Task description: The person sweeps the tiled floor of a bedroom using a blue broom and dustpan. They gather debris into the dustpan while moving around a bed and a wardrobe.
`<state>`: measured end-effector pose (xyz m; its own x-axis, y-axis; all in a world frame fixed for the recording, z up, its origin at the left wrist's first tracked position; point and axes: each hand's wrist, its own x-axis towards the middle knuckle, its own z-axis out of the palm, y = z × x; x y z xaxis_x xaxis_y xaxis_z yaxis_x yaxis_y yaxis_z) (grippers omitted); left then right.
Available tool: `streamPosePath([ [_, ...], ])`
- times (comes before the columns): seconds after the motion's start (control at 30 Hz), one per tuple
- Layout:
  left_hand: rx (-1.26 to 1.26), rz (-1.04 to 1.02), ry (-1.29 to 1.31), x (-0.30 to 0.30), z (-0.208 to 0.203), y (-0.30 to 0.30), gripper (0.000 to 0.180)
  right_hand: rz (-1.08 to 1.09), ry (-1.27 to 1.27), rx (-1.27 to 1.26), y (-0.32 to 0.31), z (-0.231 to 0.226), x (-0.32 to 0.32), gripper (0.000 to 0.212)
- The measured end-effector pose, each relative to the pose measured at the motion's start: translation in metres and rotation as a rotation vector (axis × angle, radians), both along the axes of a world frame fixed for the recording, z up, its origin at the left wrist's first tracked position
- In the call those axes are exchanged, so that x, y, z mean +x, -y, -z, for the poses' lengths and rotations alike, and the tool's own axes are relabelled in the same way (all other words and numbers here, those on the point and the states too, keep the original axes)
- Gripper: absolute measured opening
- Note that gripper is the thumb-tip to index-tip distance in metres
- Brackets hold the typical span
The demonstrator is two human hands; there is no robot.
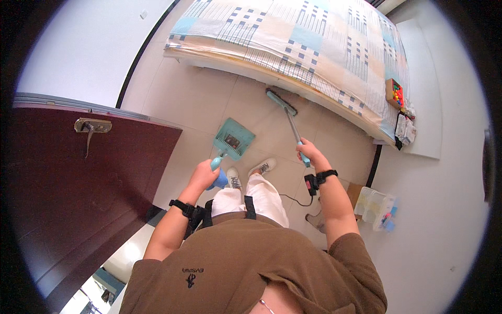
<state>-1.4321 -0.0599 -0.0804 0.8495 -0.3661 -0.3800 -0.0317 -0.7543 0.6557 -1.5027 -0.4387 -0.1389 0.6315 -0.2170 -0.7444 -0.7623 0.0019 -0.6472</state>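
Note:
My left hand [201, 175] is closed round the handle of a light teal dustpan [244, 137]. Its pan lies forward of my feet, with a small clump of dark dirt [232, 141] in it. Beside that hand shows something blue [220, 180], partly hidden, of a kind I cannot make out. In my right hand [310, 150] is the upper handle of a broom [293, 125], gripped with the fingers wrapped round it. The broom's wide teal head [281, 101] with dark bristles rests on the floor close to the bed's lower edge, ahead and right of the dustpan.
A bed [293, 47] with a patterned cover stands ahead, holding a small box of colourful pieces [396, 94] at its right end. At left is a dark red door [94, 183]. A clear plastic organizer [374, 206] and a black cable [298, 201] are at right.

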Motion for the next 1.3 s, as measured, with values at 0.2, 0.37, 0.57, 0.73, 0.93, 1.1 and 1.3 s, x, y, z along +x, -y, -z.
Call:
streamPosePath([
  [0.2, -0.001, -0.026, -0.033, 0.006, 0.024, -0.011, 0.024, -0.149, -0.121, -0.109, -0.08, 0.035, -0.03, 0.046],
  [0.37, -0.003, -0.028, -0.01, 0.012, 0.03, -0.018, 0.024, -0.193, -0.171, 0.095, -0.103, 0.004, -0.088, 0.06],
  [0.57, -0.006, -0.039, 0.011, 0.013, 0.034, -0.025, 0.025, -0.122, -0.217, 0.154, -0.085, -0.08, -0.086, 0.063],
  [0.73, 0.063, -0.042, -0.002, 0.011, 0.028, -0.024, 0.026, -0.148, -0.153, 0.053, -0.055, -0.071, -0.04, 0.065],
  [0.93, 0.023, -0.17, -0.046, 0.01, 0.019, -0.025, 0.025, -0.159, -0.028, -0.038, -0.037, -0.024, 0.041, 0.06],
  [1.1, 0.015, -0.168, -0.056, 0.016, 0.011, -0.015, 0.024, -0.195, -0.07, -0.135, -0.06, 0.001, 0.071, 0.054],
  [1.3, 0.05, -0.195, -0.092, 0.021, 0.006, -0.003, 0.025, -0.536, -0.19, -0.084, -0.078, 0.0, 0.016, 0.059],
])
